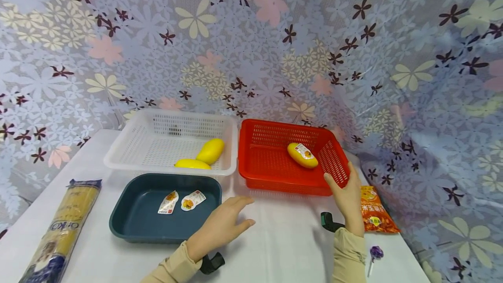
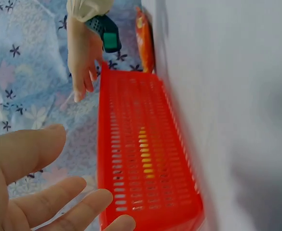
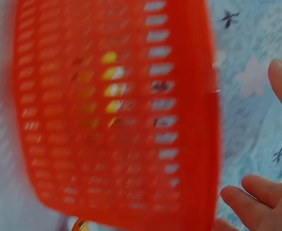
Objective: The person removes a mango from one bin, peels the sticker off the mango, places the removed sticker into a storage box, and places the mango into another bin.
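Observation:
My left hand (image 1: 222,226) hovers over the table with fingers spread, between the dark teal tub (image 1: 165,240) and the red basket (image 1: 283,184); it holds nothing. At the basket's front right corner is my right hand (image 1: 347,193), thumb and fingers apart. Whether it touches the rim I cannot tell. Inside the red basket lies a yellow mango (image 1: 300,160) bearing a white sticker; in the right wrist view it shows only through the slots. Two yellow mangoes (image 1: 211,150) are in the white basket (image 1: 133,143). Two printed labels (image 1: 193,200) lie in the teal tub.
A long pack of pasta (image 1: 64,226) lies at the left. On the right are an orange snack bag (image 1: 375,211) and a purple-wrapped lollipop (image 1: 376,253). A flowered cloth (image 1: 251,47) hangs behind the white table (image 1: 275,248).

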A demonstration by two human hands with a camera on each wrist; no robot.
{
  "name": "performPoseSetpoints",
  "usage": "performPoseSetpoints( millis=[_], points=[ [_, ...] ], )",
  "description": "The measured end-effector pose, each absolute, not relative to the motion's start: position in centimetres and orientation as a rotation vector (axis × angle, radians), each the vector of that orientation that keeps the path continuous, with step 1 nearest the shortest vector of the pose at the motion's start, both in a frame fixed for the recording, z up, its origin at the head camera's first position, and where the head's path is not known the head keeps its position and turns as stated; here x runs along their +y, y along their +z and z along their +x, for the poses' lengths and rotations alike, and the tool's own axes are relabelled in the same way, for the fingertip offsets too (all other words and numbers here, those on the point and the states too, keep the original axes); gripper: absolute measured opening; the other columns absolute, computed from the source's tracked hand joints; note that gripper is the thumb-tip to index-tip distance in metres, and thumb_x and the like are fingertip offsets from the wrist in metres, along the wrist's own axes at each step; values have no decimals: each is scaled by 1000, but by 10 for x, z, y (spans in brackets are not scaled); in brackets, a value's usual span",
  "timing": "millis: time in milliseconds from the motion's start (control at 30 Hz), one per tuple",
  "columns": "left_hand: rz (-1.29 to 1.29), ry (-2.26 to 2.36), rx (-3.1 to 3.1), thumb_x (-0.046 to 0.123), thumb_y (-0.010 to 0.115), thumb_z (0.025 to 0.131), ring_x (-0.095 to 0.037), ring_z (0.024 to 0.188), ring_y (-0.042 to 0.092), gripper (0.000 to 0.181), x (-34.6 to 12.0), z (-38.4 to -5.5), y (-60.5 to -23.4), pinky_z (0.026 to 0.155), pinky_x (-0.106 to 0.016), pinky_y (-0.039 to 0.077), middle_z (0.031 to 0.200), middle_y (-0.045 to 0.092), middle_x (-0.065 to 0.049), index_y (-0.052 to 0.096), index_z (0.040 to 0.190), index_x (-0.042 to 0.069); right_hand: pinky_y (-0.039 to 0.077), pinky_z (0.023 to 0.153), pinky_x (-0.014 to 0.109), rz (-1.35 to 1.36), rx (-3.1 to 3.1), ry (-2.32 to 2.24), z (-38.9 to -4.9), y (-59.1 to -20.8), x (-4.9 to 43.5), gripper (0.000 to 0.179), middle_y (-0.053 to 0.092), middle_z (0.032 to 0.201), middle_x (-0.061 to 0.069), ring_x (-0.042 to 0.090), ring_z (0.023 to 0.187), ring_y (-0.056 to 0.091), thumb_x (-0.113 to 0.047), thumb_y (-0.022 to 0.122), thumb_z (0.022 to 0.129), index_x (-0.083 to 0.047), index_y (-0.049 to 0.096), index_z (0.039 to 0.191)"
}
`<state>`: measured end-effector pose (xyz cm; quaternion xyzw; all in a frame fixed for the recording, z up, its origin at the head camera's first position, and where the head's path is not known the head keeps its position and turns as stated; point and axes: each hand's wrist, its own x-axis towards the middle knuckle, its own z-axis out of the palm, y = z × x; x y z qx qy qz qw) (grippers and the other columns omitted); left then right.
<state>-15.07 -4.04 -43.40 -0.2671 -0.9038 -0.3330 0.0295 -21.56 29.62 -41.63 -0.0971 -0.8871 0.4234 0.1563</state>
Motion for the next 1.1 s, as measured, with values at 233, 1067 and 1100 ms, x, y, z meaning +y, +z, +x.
performPoseSetpoints(
  millis=[233,1067,1100],
  points=[
    [-857,-1006,-2832,29,67,90,-23,122,57,47,-35,-148,-437,102,-42,48,134,60,-5,57,133,11,1,113,70,-391,-2648,1082,-218,-428,310,100,11,161,23,45,148,-8,-47,65,88,-5,5,156],
    [-1092,-1127,-2865,33,67,90,-20,128,53,55,6,-180,-408,108,-39,43,139,56,-4,53,139,11,11,118,60,-360,-2688,1134,-224,-440,316,114,-4,161,24,45,148,5,-41,71,85,-2,-11,154],
    [-1104,-1149,-2849,32,68,90,-20,129,52,56,8,-185,-402,109,-39,42,140,56,-4,52,139,11,11,118,61,-359,-2690,1134,-224,-440,316,114,-5,161,25,45,148,5,-41,71,86,-2,-11,154]
  ],
)
